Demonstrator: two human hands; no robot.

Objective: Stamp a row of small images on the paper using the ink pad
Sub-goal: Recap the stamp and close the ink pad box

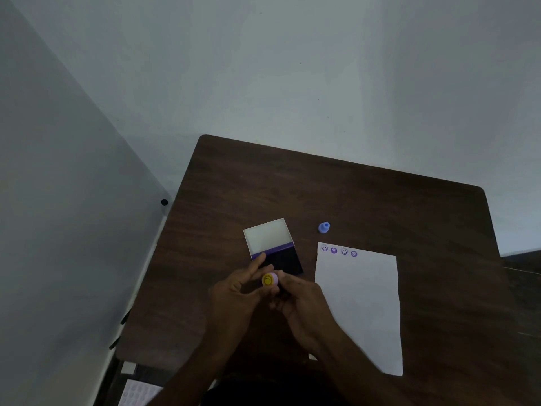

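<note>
A small purple stamp with a yellow smiley top (pixel 269 279) sits between both my hands, just in front of the ink pad. My left hand (pixel 237 291) and my right hand (pixel 295 297) both pinch it with their fingertips. The ink pad (pixel 285 262) lies open, its dark pad toward me and its white lid (pixel 268 235) folded back. To the right lies the white paper (pixel 360 309), with a row of several purple stamped images (pixel 339 251) along its top left edge. A blue stamp (pixel 324 227) stands beyond the paper.
The dark wooden table (pixel 380 200) stands in a corner of pale walls, its left edge close to the wall. A sheet with pale round stickers (pixel 137 394) lies below the table at the lower left.
</note>
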